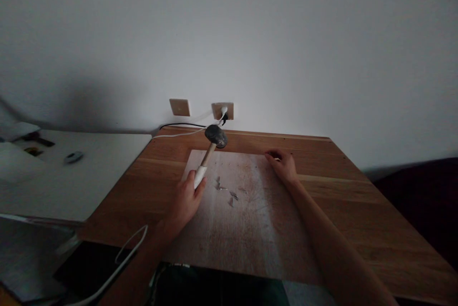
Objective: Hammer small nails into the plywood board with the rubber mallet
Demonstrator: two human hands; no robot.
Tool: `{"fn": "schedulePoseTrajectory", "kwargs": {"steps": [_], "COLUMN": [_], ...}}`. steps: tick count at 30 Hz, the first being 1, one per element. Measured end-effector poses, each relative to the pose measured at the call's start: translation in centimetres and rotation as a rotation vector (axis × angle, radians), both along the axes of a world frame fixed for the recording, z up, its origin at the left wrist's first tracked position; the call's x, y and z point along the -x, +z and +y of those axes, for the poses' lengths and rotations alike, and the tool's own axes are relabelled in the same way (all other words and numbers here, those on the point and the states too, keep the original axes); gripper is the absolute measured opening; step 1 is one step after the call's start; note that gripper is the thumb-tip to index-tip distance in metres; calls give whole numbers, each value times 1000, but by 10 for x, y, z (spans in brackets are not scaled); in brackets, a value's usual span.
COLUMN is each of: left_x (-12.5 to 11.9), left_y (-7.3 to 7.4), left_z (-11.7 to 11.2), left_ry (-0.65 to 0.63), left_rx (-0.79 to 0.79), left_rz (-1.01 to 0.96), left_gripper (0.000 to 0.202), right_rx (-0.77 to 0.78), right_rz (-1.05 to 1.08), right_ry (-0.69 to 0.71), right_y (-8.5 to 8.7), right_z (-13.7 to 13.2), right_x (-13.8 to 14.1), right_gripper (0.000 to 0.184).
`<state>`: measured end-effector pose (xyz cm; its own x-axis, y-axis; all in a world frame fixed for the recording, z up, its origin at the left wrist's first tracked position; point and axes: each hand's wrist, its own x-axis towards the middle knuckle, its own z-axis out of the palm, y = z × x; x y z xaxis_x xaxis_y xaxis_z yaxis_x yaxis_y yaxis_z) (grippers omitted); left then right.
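Observation:
My left hand is wrapped round the white grip of a rubber mallet. Its black head is raised over the far left part of a pale wooden board. At the board's far right corner, my right hand has thumb and forefinger pinched together; whatever is between them is too small to make out. Several loose nails lie on the middle of the board. A row of small dark dots runs along its far edge, too small to identify.
The board lies on a brown wooden table against a wall. Cables run along the back to a wall socket. A white table adjoins on the left, bearing a computer mouse. A white cable hangs near my left forearm.

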<state>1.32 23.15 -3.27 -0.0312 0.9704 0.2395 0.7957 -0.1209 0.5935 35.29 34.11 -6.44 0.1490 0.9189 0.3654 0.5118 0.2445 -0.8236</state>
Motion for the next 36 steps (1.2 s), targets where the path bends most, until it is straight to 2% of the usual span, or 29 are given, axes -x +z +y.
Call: {"fn": "schedulePoseTrajectory", "kwargs": {"steps": [5,8,13,17,22,26,31,36], "left_x": [21,33,40,38,36,35,35,35], "left_y": [3,7,5,1,2,3,1,-7], "left_z": [3,5,13,16,11,7,9,8], "left_ry": [9,60,96,49,-14,37,68,2], "left_rx": [-4,-2,-10,-2,33,10,-10,4], "left_rz": [81,120,133,157,164,173,137,206], "left_gripper": [20,21,21,21,20,19,18,22], "right_rx": [9,15,-10,4,-35,-45,-38,-1], "right_rz": [3,45,135,106,91,98,41,-2], "right_ry": [82,132,144,185,142,144,145,121], "right_y": [6,8,2,-1,3,8,8,1], "right_z": [13,16,5,-7,6,14,-4,-21], "right_x": [36,46,34,26,34,38,33,30], "right_gripper": [27,27,34,38,33,33,29,27]}}
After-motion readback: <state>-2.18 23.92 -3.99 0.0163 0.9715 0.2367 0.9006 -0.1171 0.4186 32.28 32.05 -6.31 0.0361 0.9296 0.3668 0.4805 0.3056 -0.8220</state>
